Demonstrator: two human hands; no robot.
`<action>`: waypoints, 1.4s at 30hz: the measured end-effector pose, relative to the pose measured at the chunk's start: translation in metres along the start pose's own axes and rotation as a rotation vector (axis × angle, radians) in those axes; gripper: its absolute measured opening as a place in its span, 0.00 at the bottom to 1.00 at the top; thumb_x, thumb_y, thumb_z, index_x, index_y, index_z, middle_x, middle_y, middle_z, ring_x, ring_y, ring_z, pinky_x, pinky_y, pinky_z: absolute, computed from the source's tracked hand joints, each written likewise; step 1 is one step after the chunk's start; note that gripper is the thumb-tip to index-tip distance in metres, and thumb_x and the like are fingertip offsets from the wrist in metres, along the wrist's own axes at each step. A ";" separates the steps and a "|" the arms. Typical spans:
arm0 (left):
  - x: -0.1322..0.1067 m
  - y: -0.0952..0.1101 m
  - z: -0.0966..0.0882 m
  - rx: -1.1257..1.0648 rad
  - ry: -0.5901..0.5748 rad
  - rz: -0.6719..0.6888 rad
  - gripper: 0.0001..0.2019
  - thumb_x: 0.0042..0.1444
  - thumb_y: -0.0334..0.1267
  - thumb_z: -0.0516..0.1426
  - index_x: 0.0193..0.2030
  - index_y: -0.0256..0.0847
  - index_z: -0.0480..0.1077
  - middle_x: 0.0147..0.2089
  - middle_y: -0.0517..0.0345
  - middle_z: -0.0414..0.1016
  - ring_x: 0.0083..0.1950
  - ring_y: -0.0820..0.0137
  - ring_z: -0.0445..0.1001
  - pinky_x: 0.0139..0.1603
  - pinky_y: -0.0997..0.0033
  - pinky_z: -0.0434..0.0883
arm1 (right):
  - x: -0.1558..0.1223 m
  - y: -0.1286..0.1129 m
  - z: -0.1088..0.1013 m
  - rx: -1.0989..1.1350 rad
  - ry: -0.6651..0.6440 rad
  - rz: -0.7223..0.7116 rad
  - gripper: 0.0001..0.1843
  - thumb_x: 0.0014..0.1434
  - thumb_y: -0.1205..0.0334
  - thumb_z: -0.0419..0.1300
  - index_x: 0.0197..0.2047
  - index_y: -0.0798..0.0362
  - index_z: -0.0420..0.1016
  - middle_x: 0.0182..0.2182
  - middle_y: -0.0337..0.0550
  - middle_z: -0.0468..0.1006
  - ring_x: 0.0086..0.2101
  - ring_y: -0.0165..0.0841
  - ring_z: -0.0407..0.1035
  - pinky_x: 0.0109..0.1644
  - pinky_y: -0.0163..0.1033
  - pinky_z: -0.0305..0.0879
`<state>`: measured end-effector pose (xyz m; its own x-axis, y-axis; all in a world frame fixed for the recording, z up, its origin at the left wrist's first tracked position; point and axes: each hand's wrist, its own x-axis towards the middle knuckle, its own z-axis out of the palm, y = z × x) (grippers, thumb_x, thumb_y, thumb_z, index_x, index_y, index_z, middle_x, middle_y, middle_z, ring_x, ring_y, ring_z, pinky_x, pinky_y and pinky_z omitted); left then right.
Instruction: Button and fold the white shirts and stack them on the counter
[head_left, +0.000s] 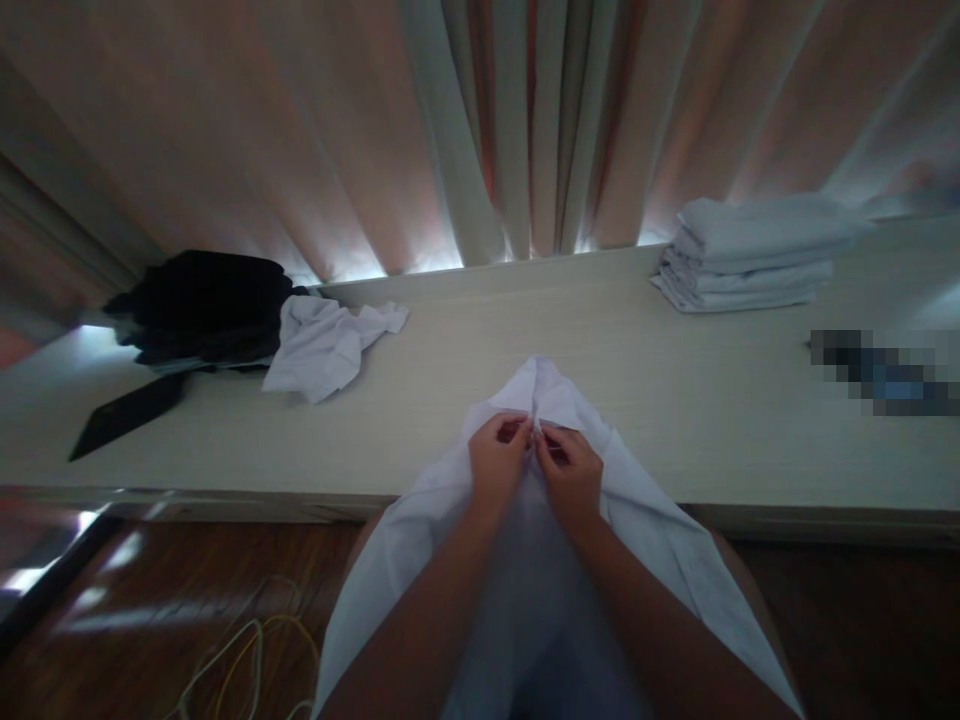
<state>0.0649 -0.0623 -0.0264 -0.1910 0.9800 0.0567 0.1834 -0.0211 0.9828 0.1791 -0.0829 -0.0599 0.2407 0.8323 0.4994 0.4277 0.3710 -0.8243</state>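
The white garment (637,520) hangs from the near edge of the pale table (750,420), its upper part resting on the tabletop and the remainder draping over the person's lap toward the floor. Both hands meet at the garment's centre line, near its top. The left hand (496,455) pinches 1 edge of the cloth between thumb and fingertips; the right hand (571,470) pinches the opposing edge. The 2 hands touch or nearly touch at the fingertips. Whether a button or other fastener lies between them cannot be determined; the area is small and dim.

Handling assessment: the fabric appears thin, light and fully limp. It folds under its own weight and offers no stiffness to push against. It is unlikely to break, but it will probably slide off the table edge if released, as most of its length hangs free. A fingertip pinch at a seam or hemmed edge should give the firmest hold, since loose cloth bunches.

Also on the table: a crumpled white cloth (326,345) and a dark clothing pile (202,305) at far left, and 1 stack of folded white garments (750,255) at far right, all well apart from the hands.
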 end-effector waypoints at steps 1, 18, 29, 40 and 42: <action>-0.003 0.002 0.001 -0.013 -0.012 -0.013 0.11 0.55 0.42 0.62 0.39 0.38 0.78 0.34 0.54 0.80 0.30 0.71 0.76 0.25 0.76 0.70 | 0.000 0.000 0.000 -0.004 0.002 -0.006 0.13 0.64 0.56 0.58 0.44 0.50 0.81 0.38 0.46 0.82 0.36 0.35 0.75 0.41 0.41 0.75; -0.015 -0.004 0.001 0.239 0.014 0.204 0.06 0.59 0.37 0.60 0.41 0.42 0.77 0.40 0.56 0.81 0.41 0.69 0.78 0.43 0.71 0.74 | 0.003 0.009 -0.008 0.214 -0.111 0.175 0.15 0.60 0.56 0.61 0.46 0.53 0.82 0.40 0.47 0.84 0.36 0.37 0.78 0.44 0.43 0.76; -0.017 -0.029 0.002 0.377 0.036 0.461 0.09 0.64 0.39 0.56 0.43 0.43 0.78 0.41 0.53 0.81 0.43 0.68 0.77 0.41 0.71 0.74 | 0.013 0.008 -0.018 0.124 -0.209 0.151 0.12 0.62 0.59 0.60 0.44 0.51 0.83 0.37 0.45 0.83 0.35 0.37 0.77 0.44 0.44 0.74; -0.020 -0.005 0.009 -0.024 0.053 -0.026 0.11 0.54 0.44 0.63 0.34 0.36 0.78 0.29 0.56 0.78 0.27 0.72 0.73 0.27 0.74 0.72 | 0.012 0.013 -0.010 -0.052 -0.185 -0.092 0.11 0.64 0.62 0.58 0.44 0.51 0.81 0.40 0.47 0.81 0.41 0.37 0.74 0.49 0.42 0.70; -0.018 -0.004 0.009 -0.058 0.054 -0.077 0.10 0.53 0.42 0.63 0.33 0.36 0.78 0.28 0.56 0.77 0.27 0.72 0.73 0.26 0.74 0.72 | 0.010 0.011 -0.009 -0.050 -0.192 -0.076 0.10 0.65 0.61 0.58 0.44 0.51 0.81 0.39 0.47 0.81 0.40 0.37 0.74 0.48 0.42 0.70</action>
<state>0.0758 -0.0783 -0.0327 -0.2543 0.9671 -0.0112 0.1103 0.0405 0.9931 0.1937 -0.0740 -0.0619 0.0381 0.8675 0.4959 0.4817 0.4189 -0.7697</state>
